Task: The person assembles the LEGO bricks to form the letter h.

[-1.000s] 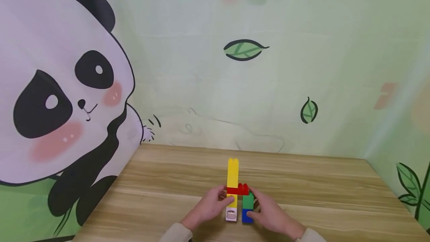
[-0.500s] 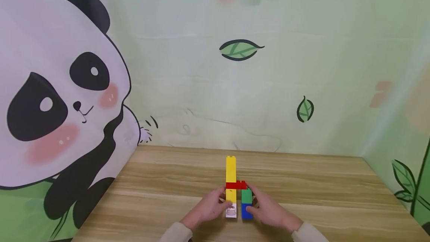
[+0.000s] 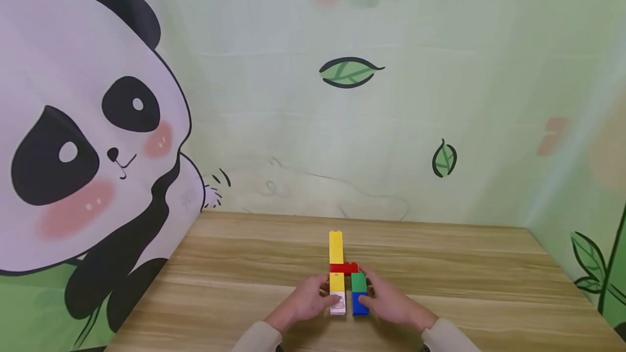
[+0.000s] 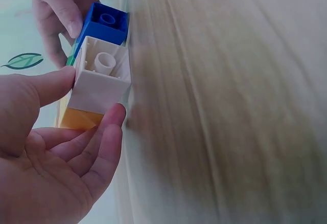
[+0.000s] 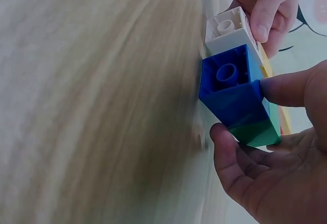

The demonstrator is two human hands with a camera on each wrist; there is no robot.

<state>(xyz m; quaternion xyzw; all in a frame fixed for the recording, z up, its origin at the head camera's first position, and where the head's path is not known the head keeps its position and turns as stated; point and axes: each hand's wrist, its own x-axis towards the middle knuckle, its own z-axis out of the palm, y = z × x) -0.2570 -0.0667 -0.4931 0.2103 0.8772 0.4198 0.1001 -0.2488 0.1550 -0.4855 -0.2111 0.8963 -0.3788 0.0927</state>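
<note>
A small figure of joined toy building bricks is between the hands in the head view. A tall yellow stack (image 3: pixel 336 247) rises above a red brick (image 3: pixel 348 269) that juts right. Below the red are a yellow brick (image 3: pixel 337 282) and a white brick (image 3: pixel 338 310) with a printed picture. On the other side, a green brick (image 3: pixel 358 281) joins a blue brick (image 3: pixel 361 310). My left hand (image 3: pixel 308 299) pinches the white leg, thumb on its printed face. My right hand (image 3: pixel 393 302) pinches the blue-green leg. Hollow undersides of the white brick (image 4: pixel 99 93) and blue brick (image 5: pixel 232 98) face the wrist cameras.
The wooden table (image 3: pixel 235 265) lies beneath the hands. Behind it hangs a pale green backdrop (image 3: pixel 274 113) with printed leaves and a large panda (image 3: pixel 146 178) at the left.
My left thumb has slid from the lower yellow brick down to the white one. The brick figure sits slightly differently in view, its front end a little farther up; the head view shifted slightly.
</note>
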